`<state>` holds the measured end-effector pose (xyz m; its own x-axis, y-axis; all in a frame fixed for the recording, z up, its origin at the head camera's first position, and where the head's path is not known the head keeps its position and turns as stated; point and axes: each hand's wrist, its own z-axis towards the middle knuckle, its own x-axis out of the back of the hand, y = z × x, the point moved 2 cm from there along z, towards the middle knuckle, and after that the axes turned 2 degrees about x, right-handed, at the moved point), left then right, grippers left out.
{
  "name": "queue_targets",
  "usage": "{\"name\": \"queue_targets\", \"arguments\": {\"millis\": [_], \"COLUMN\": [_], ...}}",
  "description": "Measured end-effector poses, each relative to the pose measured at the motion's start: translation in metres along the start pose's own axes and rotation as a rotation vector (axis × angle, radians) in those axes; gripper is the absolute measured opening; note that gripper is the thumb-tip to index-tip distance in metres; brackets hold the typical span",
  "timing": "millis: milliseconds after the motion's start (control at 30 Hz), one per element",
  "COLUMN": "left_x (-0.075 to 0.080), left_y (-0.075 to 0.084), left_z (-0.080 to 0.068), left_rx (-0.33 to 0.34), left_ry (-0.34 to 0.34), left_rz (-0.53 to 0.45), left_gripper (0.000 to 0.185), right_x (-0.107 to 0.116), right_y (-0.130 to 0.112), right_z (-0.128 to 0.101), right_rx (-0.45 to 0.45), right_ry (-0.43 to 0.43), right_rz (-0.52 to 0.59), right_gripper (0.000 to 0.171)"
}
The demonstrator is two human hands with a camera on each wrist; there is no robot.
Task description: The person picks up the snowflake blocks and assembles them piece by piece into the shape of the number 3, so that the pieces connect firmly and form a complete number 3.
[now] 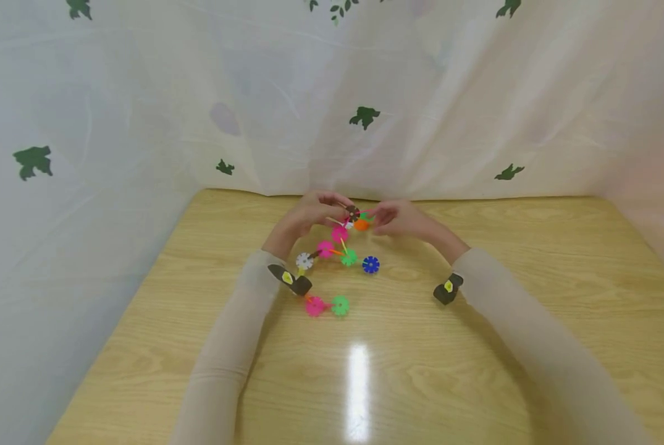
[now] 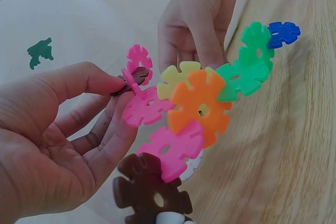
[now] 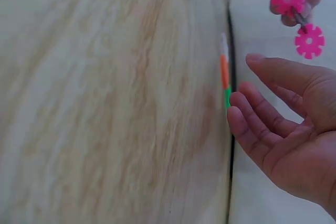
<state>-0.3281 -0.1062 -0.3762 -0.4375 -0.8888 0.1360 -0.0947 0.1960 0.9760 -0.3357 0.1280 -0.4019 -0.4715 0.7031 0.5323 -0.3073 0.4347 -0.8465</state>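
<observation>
Because the chain (image 1: 340, 235) is a loose string of slotted discs, we hold it up off the table (image 1: 476, 346) at its far middle, where the links can hang and turn without catching on the wood. Our left hand (image 1: 309, 216) does the gripping. In the left wrist view its thumb and fingertips pinch a small brown disc (image 2: 134, 77) at the upper end, and the other fingers curl loosely under the pink pieces. That narrow pinch seems chosen to leave the slots around it free.

Our right hand (image 1: 401, 219) works differently. In its own wrist view the fingers (image 3: 257, 114) lie nearly straight and relaxed, with the palm open and nothing clasped, and their tips are at the edges of discs seen side-on (image 3: 224, 74). From the left wrist the same fingers come down behind the orange disc (image 2: 202, 108), more a steadying touch than a grip, we judge. We cannot tell how firmly they press.

Beyond the orange disc, green discs (image 2: 247, 69) lead out to a blue one (image 2: 283, 32), low near the wood. A pink and green pair (image 1: 327, 305) lies on the table just beside our left wrist. We cannot tell whether it joins the chain. Behind the table hangs a pale curtain (image 1: 142, 93) with green leaves.
</observation>
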Motion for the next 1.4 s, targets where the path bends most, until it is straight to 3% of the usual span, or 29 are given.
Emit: {"name": "queue_targets", "arguments": {"millis": [233,500,733,867,1033,1400], "left_x": [0.002,0.002,0.0,-0.001,-0.002,-0.014], "left_y": [0.0,0.0,0.0,-0.001,-0.003,-0.003], "left_z": [0.0,-0.001,-0.001,-0.001,0.001,0.003], "left_rx": [0.012,0.008,0.008,0.008,-0.005,-0.028], "left_ry": [0.013,0.011,0.009,0.004,-0.019,-0.058], "left_rz": [0.004,0.014,0.013,0.014,0.003,0.019], "left_gripper": [0.026,0.026,0.026,0.025,0.025,0.025], "right_x": [-0.009,-0.011,-0.011,-0.01,-0.008,0.003], "right_y": [0.003,0.001,0.0,-0.001,-0.001,0.009], "right_z": [0.015,0.022,0.02,0.014,0.005,-0.022], "right_rx": [0.063,-0.005,0.072,0.072,0.011,-0.093], "right_ry": [-0.056,-0.08,-0.08,-0.089,-0.087,0.021], "right_rz": [-0.029,-0.127,-0.197,-0.19,-0.174,0.011], "right_gripper": [0.046,0.043,0.031,0.027,0.025,0.023]}}
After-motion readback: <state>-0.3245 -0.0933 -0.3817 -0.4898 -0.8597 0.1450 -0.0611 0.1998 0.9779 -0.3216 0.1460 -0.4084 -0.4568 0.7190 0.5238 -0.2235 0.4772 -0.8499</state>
